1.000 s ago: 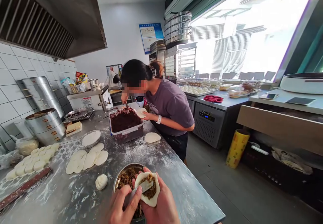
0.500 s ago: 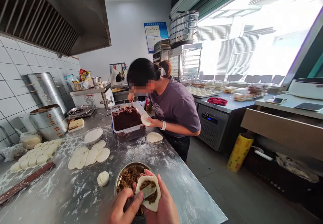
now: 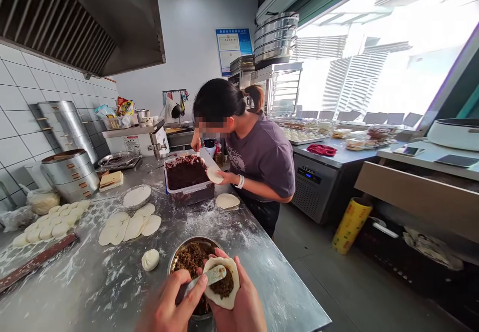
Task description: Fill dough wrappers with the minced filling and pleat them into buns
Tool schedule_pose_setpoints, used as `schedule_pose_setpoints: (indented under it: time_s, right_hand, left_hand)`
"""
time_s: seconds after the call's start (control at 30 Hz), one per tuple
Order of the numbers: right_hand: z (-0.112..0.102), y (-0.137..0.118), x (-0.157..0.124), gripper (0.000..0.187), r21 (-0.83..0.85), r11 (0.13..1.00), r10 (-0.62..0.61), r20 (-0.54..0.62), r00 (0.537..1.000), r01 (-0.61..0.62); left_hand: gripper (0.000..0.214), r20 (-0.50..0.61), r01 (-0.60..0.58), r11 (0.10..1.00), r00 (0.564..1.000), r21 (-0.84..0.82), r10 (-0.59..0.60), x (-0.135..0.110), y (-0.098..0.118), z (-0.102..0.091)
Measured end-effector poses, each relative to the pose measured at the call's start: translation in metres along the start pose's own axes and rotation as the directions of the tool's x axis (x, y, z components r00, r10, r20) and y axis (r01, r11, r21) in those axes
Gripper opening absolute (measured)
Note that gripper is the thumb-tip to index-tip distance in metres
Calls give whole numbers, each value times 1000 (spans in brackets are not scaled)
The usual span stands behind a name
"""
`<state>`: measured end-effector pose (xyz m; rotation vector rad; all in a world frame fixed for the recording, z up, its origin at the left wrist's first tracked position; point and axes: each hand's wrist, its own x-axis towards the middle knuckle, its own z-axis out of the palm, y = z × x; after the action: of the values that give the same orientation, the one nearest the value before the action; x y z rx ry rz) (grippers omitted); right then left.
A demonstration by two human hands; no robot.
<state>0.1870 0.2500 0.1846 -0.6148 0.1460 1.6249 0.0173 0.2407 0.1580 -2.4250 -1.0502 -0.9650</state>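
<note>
My left hand (image 3: 170, 299) is closed around a small flat spatula (image 3: 217, 274), its blade smeared with filling. The blade lies over the upper left part of a round dough wrapper (image 3: 232, 296). Cupped in my right hand (image 3: 247, 302), that wrapper carries a mound of dark brown crumbly filling (image 3: 223, 288). Beneath both hands is a steel bowl (image 3: 172, 258) of the same filling, partly hidden by them. A pleated bun (image 3: 150, 260) sits on the table left of the bowl. Flat wrappers (image 3: 132, 228) overlap farther back.
Across the floured steel table (image 3: 284, 297), a co-worker (image 3: 262, 147) holds a wrapper over a tub of dark red paste (image 3: 189, 175). To the left are dough pieces (image 3: 47, 227), a rolling pin (image 3: 37, 262), a flour bowl (image 3: 135, 197) and steamers (image 3: 69, 175).
The spatula blade has shifted up and left, from the middle of the filling toward the wrapper's upper edge. My left hand has moved slightly left. The view has shifted a little.
</note>
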Motion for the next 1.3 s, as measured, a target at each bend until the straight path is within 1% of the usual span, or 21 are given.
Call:
schedule_pose_setpoints:
  time_s: [0.13, 0.2, 0.3, 0.33, 0.37, 0.43, 0.5, 0.53, 0.6, 0.63, 0.67, 0.73, 0.8, 1.0, 1.07, 1.13, 1.23, 1.3]
  right_hand:
    - [4, 0, -4, 30, -18, 1000, -14, -33, 999, 13]
    - [6, -1, -5, 28, -24, 999, -23, -46, 999, 22]
    - [6, -4, -6, 28, 2, 1000, 12, -38, 999, -12]
    - [5, -6, -6, 29, 7, 1000, 19, -45, 999, -19]
    - [3, -9, -6, 28, 4, 1000, 20, -56, 998, -20]
    - [-1, -17, -6, 28, -27, 1000, -8, -74, 997, 6]
    - [-4, -28, -7, 35, -65, 996, -63, -94, 994, 57]
    - [-5, -33, -9, 36, -68, 995, -84, -113, 990, 77]
    - [-7, -42, -12, 35, -59, 993, -109, -167, 980, 100]
    - [-8, -45, -14, 33, -58, 993, -114, -194, 974, 105]
    - [-8, -46, -15, 30, -63, 993, -115, -215, 970, 104]
    - [-11, -46, -17, 25, -86, 991, -119, -237, 964, 102]
    - [-15, -44, -17, 23, -82, 993, -106, -254, 961, 88]
    - [-27, -40, -17, 19, -40, 997, -74, -253, 965, 66]
    - [-29, -42, -19, 19, -32, 997, -80, -257, 963, 75]
    - [-31, -44, -20, 19, -20, 997, -75, -262, 962, 72]
    - [-35, -47, -18, 18, -27, 997, -71, -257, 964, 67]
    - [-37, -48, -15, 16, -52, 990, -135, -198, 971, 128]
  left_hand:
    - [43, 164, 44, 996, 986, -82, -30, 7, -7, -12]
    - [45, 179, 47, 995, 983, -93, -29, 10, -8, -15]
    - [52, 165, -6, 998, 986, -67, 17, 12, -7, -17]
    - [54, 174, 1, 998, 985, -61, 9, 11, -8, -18]
    - [54, 191, 35, 998, 981, -55, -24, 11, -9, -20]
    - [49, 221, 149, 988, 965, -26, -140, 11, -14, -27]
    - [43, 286, 258, 965, 922, 51, -262, 14, -22, -35]
    - [42, 349, 288, 953, 886, 99, -304, 16, -27, -38]
    - [43, 502, 283, 939, 794, 196, -344, 22, -36, -41]
    - [43, 566, 255, 938, 748, 236, -346, 26, -39, -41]
    - [44, 614, 214, 942, 716, 259, -332, 29, -42, -40]
    - [43, 670, 143, 953, 683, 269, -291, 35, -44, -37]
    - [40, 707, 121, 966, 662, 228, -250, 42, -43, -34]
    - [26, 786, 188, 982, 603, 26, -136, 67, -40, -29]
    - [26, 805, 248, 969, 579, -23, -129, 74, -45, -25]
    - [28, 828, 329, 942, 545, -66, -132, 79, -54, -20]
    - [29, 877, 472, 872, 465, -130, -120, 84, -70, -17]
    - [30, 899, 556, 815, 423, -161, -110, 86, -75, -20]
